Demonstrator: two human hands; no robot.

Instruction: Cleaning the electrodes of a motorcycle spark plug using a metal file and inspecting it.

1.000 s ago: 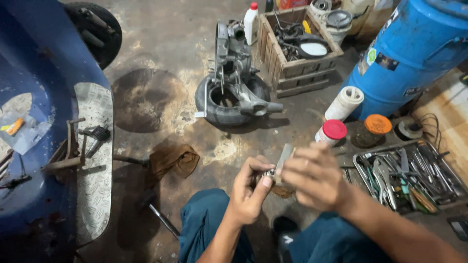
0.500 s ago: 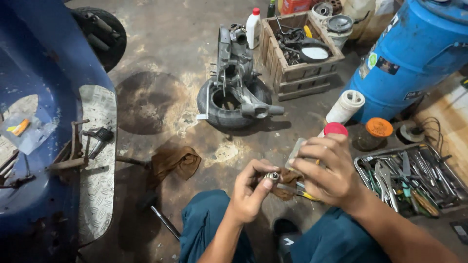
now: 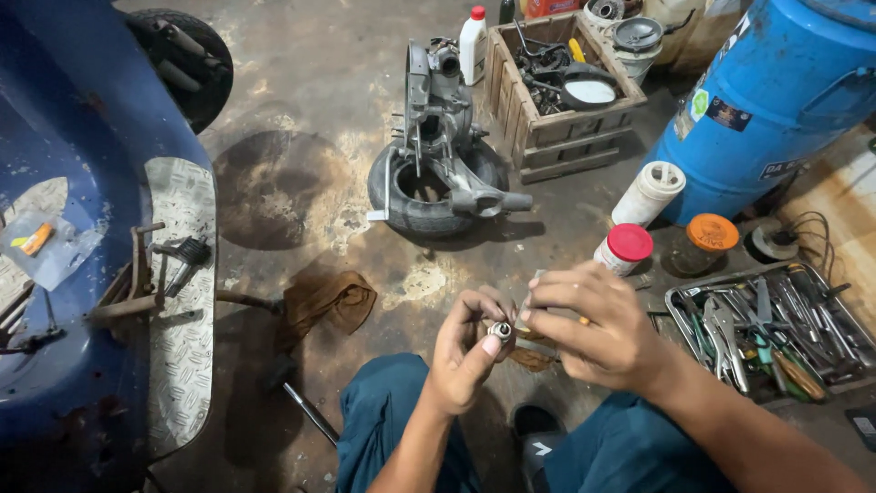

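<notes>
While pinching small round metal part (image 3: 499, 330) in left hand (image 3: 467, 351) above lap | right hand (image 3: 593, 319) fingers curled on thin flat piece (image 3: 526, 309) beside it | step: fitting | next: needs slow, steady lining up.

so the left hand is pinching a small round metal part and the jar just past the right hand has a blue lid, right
Not quite. In the head view the jar just past the right hand has a red lid, not blue; the blue thing is the big drum behind it. The rest holds: the left hand pinches a small round metal part at its fingertips.
</notes>
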